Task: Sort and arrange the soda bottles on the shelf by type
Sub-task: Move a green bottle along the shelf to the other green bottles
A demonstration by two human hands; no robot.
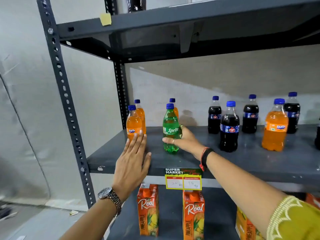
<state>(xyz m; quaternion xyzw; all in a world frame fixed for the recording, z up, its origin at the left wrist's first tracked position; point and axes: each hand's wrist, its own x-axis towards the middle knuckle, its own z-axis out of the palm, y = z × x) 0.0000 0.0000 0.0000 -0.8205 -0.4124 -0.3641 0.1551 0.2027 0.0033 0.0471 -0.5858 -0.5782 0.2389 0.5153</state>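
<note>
A green Sprite bottle [170,128] stands upright near the middle of the grey shelf [251,161]; my right hand [186,141] is wrapped around its lower half. My left hand [132,161] is flat with fingers apart, fingertips touching the front orange Fanta bottle [133,123] at the shelf's left end. A second Fanta bottle [140,113] stands right behind it, and a third [175,110] is partly hidden behind the Sprite. Several dark cola bottles, the nearest [229,127], stand to the right with another Fanta bottle [275,127] among them.
The upright post [64,94] of the rack stands left of the bottles. An upper shelf [173,19] hangs overhead. Pineapple juice cartons [148,210] stand on the shelf below, under a yellow price tag [183,181] on the shelf edge.
</note>
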